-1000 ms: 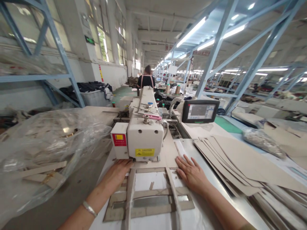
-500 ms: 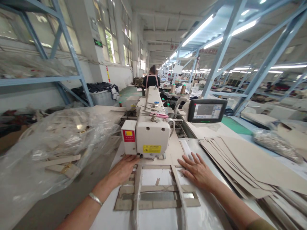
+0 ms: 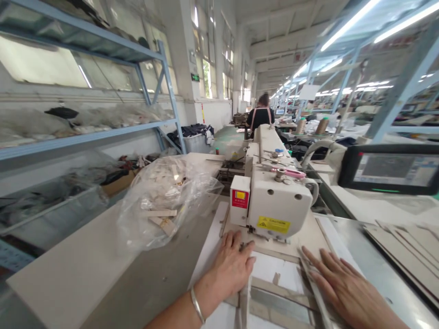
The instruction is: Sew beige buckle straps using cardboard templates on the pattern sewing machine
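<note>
An industrial sewing machine with a yellow caution label stands in front of me. Under its head lies a beige sheet on a white board. My left hand, with a bangle at the wrist, rests on the sheet's left front part, fingers stretched forward and thumb apart. My right hand lies flat with spread fingers at the right, its fingertips by a beige strip of the template frame. Between the hands, the frame's crossbars show over white and metallic surfaces. Pink-handled scissors lie on top of the machine.
On the left, a clear plastic bag of beige pieces sits on the table. Stacked beige sheets lie at the right, below a control screen. Blue shelving stands at left. A person sits farther ahead.
My view has turned left, so the machine appears farther right. My left hand has come back from beside the machine head, toward the frame. The right hand now lies closer to the frame's strip.
</note>
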Motion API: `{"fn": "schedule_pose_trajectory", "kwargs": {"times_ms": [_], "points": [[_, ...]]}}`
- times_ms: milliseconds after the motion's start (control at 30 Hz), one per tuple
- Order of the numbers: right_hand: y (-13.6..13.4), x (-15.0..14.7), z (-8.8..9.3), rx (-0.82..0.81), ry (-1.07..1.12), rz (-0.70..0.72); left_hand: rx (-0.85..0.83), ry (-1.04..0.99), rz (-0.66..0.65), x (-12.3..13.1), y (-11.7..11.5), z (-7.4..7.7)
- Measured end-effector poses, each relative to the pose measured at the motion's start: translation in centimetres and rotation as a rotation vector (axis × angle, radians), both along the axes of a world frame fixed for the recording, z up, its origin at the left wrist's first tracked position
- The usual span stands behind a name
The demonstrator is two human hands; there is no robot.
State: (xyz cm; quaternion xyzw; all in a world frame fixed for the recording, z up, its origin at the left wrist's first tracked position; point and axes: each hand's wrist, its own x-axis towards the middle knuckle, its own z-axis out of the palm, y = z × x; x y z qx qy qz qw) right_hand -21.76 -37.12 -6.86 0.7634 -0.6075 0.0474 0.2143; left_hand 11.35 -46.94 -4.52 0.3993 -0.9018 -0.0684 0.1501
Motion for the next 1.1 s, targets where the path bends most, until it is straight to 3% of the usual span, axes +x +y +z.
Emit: {"fn": "schedule_pose_trajectory", "kwargs": {"times_ms": [267,367,533,667,867,1100], "points": [[0.0,0.2,-0.7,-0.060,0.016,-0.004,-0.039,0.029,-0.001,0.2,0.1,0.6],[0.0,0.5,-0.4,-0.069,0.013,-0.004,-0.038,0.031,-0.100,1.0,-0.3,1.0],[-0.1,1.4,1.2,0.072,-0.027,-0.054,0.086,0.008,-0.175,2.7,-1.8,2.1],[-0.4,1.7,2.2,0.199,-0.083,0.003,0.182,-0.019,-0.226,2.7,-2.4,3.1],[-0.4,2.0,2.6,0.174,-0.064,0.037,0.095,-0.060,-0.039,0.2,-1.0,2.8],[0.0,2.0,1.7,-0.018,0.080,0.103,0.104,-0.092,0.003,-0.3,0.3,2.2]]}}
